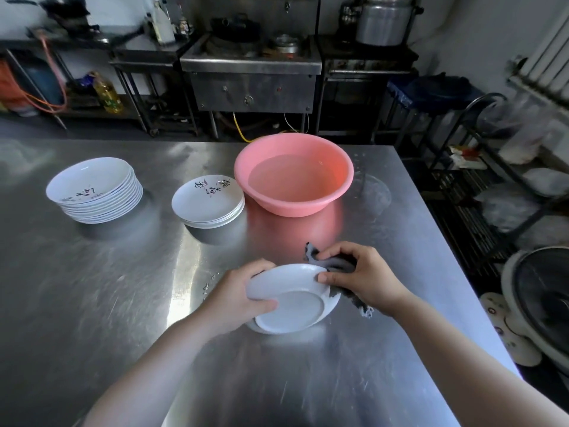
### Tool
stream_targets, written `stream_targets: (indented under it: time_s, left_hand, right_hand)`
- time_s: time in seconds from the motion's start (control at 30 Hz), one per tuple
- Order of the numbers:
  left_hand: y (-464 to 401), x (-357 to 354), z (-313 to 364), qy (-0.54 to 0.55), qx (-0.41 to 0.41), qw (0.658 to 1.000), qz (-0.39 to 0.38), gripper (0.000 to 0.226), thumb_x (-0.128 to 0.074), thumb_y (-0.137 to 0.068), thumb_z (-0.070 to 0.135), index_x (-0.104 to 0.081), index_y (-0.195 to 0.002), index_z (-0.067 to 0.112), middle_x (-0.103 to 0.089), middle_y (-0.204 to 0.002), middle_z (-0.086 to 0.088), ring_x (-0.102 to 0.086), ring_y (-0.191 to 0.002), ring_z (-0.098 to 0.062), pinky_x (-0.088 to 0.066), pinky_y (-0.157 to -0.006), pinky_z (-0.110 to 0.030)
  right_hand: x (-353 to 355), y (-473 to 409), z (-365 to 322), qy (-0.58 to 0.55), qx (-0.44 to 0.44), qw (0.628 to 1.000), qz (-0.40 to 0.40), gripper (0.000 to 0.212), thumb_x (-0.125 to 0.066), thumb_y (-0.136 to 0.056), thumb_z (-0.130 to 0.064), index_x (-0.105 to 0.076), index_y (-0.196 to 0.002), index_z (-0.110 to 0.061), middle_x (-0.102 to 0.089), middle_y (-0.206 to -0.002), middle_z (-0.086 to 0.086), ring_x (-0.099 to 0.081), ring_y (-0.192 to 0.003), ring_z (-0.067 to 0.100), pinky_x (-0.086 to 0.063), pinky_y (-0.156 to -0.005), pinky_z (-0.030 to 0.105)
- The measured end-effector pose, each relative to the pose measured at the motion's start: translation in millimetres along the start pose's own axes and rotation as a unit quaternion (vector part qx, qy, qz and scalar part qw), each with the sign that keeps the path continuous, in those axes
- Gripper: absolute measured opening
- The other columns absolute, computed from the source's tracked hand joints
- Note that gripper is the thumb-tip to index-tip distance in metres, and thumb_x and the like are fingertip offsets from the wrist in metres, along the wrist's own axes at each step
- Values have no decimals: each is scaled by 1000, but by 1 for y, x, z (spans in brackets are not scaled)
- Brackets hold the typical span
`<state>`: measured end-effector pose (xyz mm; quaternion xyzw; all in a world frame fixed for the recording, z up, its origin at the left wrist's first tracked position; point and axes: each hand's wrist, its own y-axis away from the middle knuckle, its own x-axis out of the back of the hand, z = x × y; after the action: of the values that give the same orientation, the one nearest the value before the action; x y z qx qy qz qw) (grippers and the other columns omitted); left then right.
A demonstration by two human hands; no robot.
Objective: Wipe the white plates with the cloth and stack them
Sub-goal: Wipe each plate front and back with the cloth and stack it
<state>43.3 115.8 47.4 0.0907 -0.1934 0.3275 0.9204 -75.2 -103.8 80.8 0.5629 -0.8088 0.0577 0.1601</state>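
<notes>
steel table point(92, 303) bears pink basin point(294, 174); stove point(251, 72) behind.

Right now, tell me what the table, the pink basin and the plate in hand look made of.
Table: brushed stainless steel, judging by fine scratches and soft reflections.
Pink basin: likely plastic; uniform matte colour, thin rolled rim.
Plate, gripped by the left hand: glossy white, ceramic or melamine; cannot tell which.
</notes>
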Motion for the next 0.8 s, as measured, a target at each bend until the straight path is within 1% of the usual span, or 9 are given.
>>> stream_targets:
  time_s: [0.07, 0.1, 0.2, 0.3, 0.4, 0.53, 0.7, 0.73, 0.8]
  left_hand:
    - [4, -2, 1, 95, 28, 994, 36, 45, -81, -62, 10, -66, -103, 21, -71, -94, 0, -66, -87, -13, -51, -78, -27]
    - [7, -3, 2, 141, 41, 987, 58, 48, -81, -60, 9, -65, -104, 15, -72, -95, -5, -67, -88, -17, -52, -79, -30]
    - [14, -11, 10, 273, 87, 949, 132, 58, -80, -57, 5, -62, -112, 10, -74, -101, -14, -69, -90, -26, -55, -79, -35]
    - [20, -25, 23, 369, 114, 904, 183, 59, -76, -58, 4, -62, -114, 14, -73, -103, -15, -70, -88, -26, -56, -78, -37]
    - [24, -38, 35, 397, 114, 888, 203, 55, -74, -58, 5, -64, -112, 16, -75, -98, -10, -71, -84, -21, -58, -71, -31]
    - [25, -37, 45, 417, 99, 877, 217, 54, -74, -62, 6, -66, -114, 14, -75, -102, -11, -71, -88, -23, -59, -69, -28]
    - [27, -27, 53, 455, 80, 861, 210, 53, -73, -69, 8, -66, -120, 15, -73, -112, -15, -71, -97, -26, -59, -73, -29]
    - [28, -28, 54, 459, 78, 859, 211, 53, -73, -69, 8, -65, -121, 15, -72, -113, -15, -71, -99, -26, -59, -74, -29]
    - [26, -30, 60, 458, 72, 861, 210, 55, -73, -69, 8, -64, -122, 16, -72, -115, -14, -70, -101, -27, -60, -77, -30]
  right_hand:
    - [1, 0, 1, -42, -13, 999, 32, 21, -82, -74, -11, -70, -85, -24, -65, -80, 22, -55, -56, 30, -48, -53, 45]
    - [1, 1, 2, -57, -11, 997, 55, 20, -79, -77, -10, -70, -85, -26, -64, -78, 24, -54, -56, 27, -47, -52, 45]
    - [-8, 5, 2, -55, 19, 990, 127, 24, -76, -80, -10, -70, -87, -32, -68, -79, 5, -62, -68, 13, -52, -60, 26]
    - [-25, 12, 0, 35, 63, 976, 204, 31, -75, -80, -13, -66, -90, -41, -67, -94, -15, -61, -89, -3, -44, -76, 8]
    - [-40, 16, -3, 116, 105, 954, 255, 30, -69, -85, -11, -67, -96, -39, -62, -97, -23, -56, -96, 4, -41, -82, 11]
    - [-40, 15, -12, 221, 171, 929, 244, 24, -68, -87, -7, -72, -106, -20, -64, -105, -12, -52, -93, 16, -35, -84, 8]
    - [-22, 32, -13, 290, 372, 879, 71, 21, -67, -87, -10, -74, -106, -13, -67, -109, -3, -57, -93, 20, -46, -86, 27]
    - [-17, 32, -15, 294, 374, 877, 66, 21, -68, -86, -9, -74, -106, -13, -67, -108, -3, -58, -92, 20, -47, -85, 29]
    - [-15, 25, -23, 283, 313, 895, 145, 22, -72, -84, -7, -75, -104, -14, -67, -105, -3, -57, -90, 22, -49, -83, 33]
